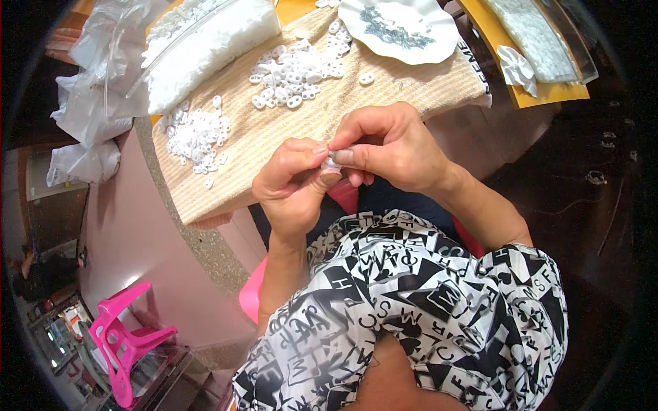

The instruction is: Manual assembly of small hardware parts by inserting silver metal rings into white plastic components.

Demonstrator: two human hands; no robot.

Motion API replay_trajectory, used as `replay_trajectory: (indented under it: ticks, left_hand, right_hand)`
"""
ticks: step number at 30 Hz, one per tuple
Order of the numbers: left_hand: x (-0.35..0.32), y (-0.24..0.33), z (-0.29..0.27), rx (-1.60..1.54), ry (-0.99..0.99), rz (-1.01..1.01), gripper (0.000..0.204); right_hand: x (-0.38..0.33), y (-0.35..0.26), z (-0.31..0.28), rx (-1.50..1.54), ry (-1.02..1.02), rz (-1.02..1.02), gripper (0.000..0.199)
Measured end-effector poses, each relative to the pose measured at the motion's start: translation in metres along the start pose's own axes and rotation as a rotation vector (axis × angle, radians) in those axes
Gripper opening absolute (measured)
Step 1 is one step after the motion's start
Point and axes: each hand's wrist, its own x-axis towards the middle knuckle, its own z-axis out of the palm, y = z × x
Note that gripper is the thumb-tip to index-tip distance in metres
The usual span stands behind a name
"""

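Observation:
My left hand [291,181] and my right hand [394,147] meet just in front of the table's near edge. Pinched between their thumbs and fingertips is a small white plastic piece [330,162], mostly covered by the fingers. Beyond the hands, a heap of white oval pieces with holes [295,74] lies on a striped beige cloth [267,147]. One single oval piece [367,79] sits apart from it. To the left is a second heap of smaller white pieces [197,137]. A white wavy-rimmed plate [442,51] at the far side holds many tiny grey metal-looking parts [397,31].
A clear bag full of white pieces [212,55] lies at the table's far left. Crumpled plastic bags [96,109] hang beside it. At the far right, another filled bag [531,41] rests on a yellow envelope [548,96]. A pink stool [127,339] stands lower left.

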Motion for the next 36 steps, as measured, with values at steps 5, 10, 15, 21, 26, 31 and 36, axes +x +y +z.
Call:
replay_trajectory:
  ticks: [5,10,15,21,26,31,36]
  left_hand:
    - [0.001,-0.006,-0.001,-0.002,-0.013,0.022,0.018]
    - [0.002,-0.009,0.0,0.011,-0.026,0.057,0.019]
    - [0.003,-0.012,-0.003,0.012,-0.039,0.099,0.019]
    - [0.002,-0.011,-0.005,-0.062,0.008,-0.03,0.025]
    - [0.003,-0.011,-0.002,-0.077,0.028,-0.042,0.03]
    - [0.005,-0.009,-0.003,-0.123,0.049,-0.102,0.025]
    - [0.002,-0.012,-0.003,-0.122,0.063,-0.111,0.023]
  right_hand:
    - [0.001,-0.001,-0.001,-0.051,-0.009,0.027,0.004]
    - [0.003,0.002,-0.004,-0.051,-0.032,0.04,0.003]
    - [0.003,0.003,0.0,-0.053,-0.035,0.069,0.004]
    - [0.005,-0.006,-0.004,0.062,0.011,0.137,0.011]
    - [0.007,-0.005,-0.005,0.049,0.048,0.091,0.012]
    - [0.009,-0.004,-0.004,0.052,0.042,0.084,0.012]
    - [0.008,-0.003,-0.003,0.042,0.041,0.102,0.013]
